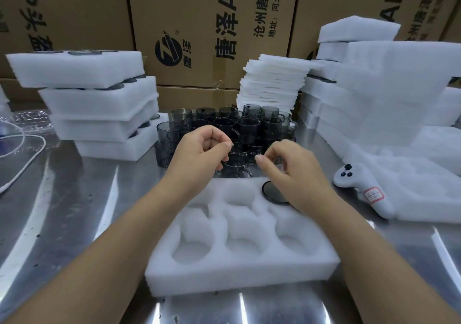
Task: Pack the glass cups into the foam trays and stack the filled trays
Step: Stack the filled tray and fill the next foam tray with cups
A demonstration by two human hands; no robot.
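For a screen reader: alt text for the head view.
A left hand and right hand reach, fingers curled, among smoky glass cups behind a foam tray on a steel table. One of the tray's six pockets holds a cup; filled trays are stacked left.

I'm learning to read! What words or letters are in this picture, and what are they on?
"唐泽AH": big sideways print on the middle cardboard box, cut off at the top.
"沧州唐泽" and "地址:河北河间": smaller lines on that box, cut off.
"AH": right cardboard box, rest cut off.
Left cardboard box: upside-down print, too cut off to read.
Red mark on the white controller's sticker: too blurred to read.
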